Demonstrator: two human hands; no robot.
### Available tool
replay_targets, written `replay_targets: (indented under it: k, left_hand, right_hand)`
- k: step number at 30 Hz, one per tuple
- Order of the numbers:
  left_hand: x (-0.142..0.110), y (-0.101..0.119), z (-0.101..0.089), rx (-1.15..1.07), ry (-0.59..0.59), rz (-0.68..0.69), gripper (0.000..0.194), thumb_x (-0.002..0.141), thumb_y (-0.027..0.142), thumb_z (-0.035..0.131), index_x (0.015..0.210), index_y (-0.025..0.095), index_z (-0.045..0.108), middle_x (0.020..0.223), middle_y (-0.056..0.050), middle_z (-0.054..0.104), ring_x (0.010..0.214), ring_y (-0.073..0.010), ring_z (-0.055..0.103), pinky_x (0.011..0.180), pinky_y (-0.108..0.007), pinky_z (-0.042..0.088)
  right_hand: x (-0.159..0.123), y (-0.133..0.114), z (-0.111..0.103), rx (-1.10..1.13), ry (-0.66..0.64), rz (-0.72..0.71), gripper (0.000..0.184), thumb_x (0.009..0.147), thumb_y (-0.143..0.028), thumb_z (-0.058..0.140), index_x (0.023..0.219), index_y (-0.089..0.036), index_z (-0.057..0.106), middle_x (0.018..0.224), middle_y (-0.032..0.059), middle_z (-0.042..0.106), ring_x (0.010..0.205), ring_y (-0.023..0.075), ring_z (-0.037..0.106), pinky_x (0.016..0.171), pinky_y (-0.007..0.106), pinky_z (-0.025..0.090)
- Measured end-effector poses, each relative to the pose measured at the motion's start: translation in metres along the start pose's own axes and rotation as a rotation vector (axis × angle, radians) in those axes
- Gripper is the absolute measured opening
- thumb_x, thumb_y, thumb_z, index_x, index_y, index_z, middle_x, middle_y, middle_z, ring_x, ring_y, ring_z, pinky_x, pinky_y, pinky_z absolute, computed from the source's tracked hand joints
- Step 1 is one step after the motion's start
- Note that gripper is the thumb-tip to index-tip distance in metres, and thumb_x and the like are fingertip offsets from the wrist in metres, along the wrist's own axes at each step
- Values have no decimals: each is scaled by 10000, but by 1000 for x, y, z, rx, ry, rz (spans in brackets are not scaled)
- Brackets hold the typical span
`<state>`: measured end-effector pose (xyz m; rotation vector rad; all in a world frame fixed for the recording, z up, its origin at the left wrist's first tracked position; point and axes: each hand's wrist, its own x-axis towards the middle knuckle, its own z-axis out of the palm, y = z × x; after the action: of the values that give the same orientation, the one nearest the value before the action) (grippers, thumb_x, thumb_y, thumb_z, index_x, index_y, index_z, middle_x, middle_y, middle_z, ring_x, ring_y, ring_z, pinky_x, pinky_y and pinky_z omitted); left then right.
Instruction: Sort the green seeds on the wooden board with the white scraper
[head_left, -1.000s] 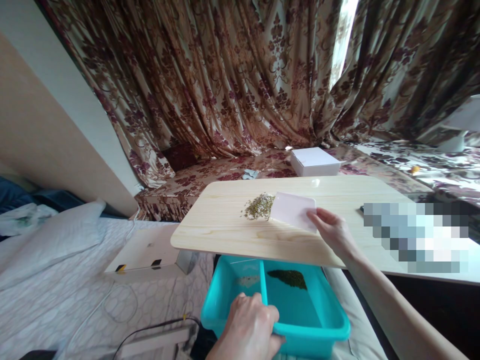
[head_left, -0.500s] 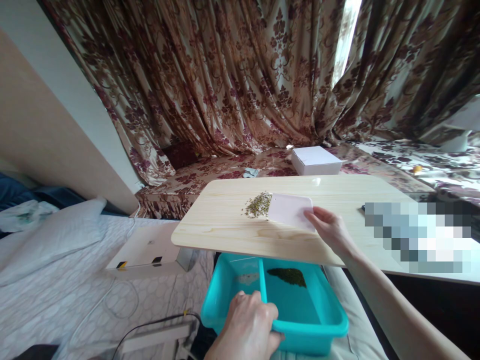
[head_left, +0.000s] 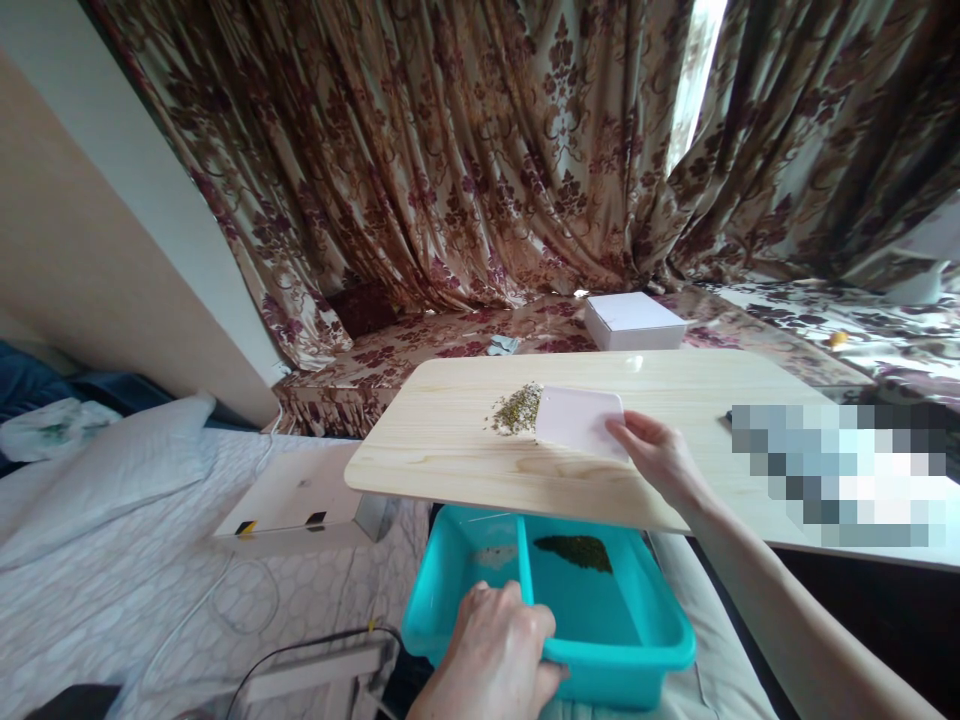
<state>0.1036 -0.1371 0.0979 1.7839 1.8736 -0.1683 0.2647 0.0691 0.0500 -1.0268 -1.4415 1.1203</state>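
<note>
My right hand (head_left: pixel 660 450) pinches the right end of a thin, pale plastic scraper (head_left: pixel 579 420) over the wooden tabletop (head_left: pixel 442 465). The scraper's left edge meets a loose pile of small mixed green and whitish grains (head_left: pixel 517 410), which look like beans or seeds. My left hand (head_left: pixel 499 645) is closed on the near rim of a turquoise two-compartment bin (head_left: pixel 671 640), beside its divider. A heap of dark green grains (head_left: pixel 576 552) lies in the right compartment. Some whitish grains (head_left: pixel 496 556) lie in the left one.
A white box (head_left: pixel 634 320) stands behind the table on a flower-patterned cover. A pixelated patch hides part of the table's right side. Left of the bin, a white carton (head_left: pixel 300 500) and a black cable (head_left: pixel 315 640) lie on the bed.
The scraper has shifted very slightly left against the pile's edge. My left hand keeps its hold on the bin, and the grains in the bin look the same.
</note>
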Motion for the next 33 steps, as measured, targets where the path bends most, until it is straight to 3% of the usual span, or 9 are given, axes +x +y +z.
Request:
replay_targets:
  k: [15,25,33]
  left_hand:
    - [1,-4,3,1,21,13,202,828,345,574,903,194,685,986,-72,623,1007,-272,542,939,-399,372]
    - [7,-33,15,-44,122,28,158,786,371,600,781,227,664,916,-29,636,938,-248,557,852,-374,381]
    - [6,-53,15,-17,211,-36,123,759,358,614,775,242,654,896,-22,639,919,-236,566,800,-332,368]
  right_hand:
    - [-3,-2,0,-34,-51,-14,409,661,-543,668,828,-174,726,730,46,726,637,178,642,547,243,492]
    - [-4,2,-7,-17,-48,1,471,644,-572,683,888,-173,735,812,62,740,724,205,666,626,256,516]
    - [-13,2,-2,-69,-67,18,474,658,-573,666,894,-169,742,841,56,743,718,209,662,597,246,509]
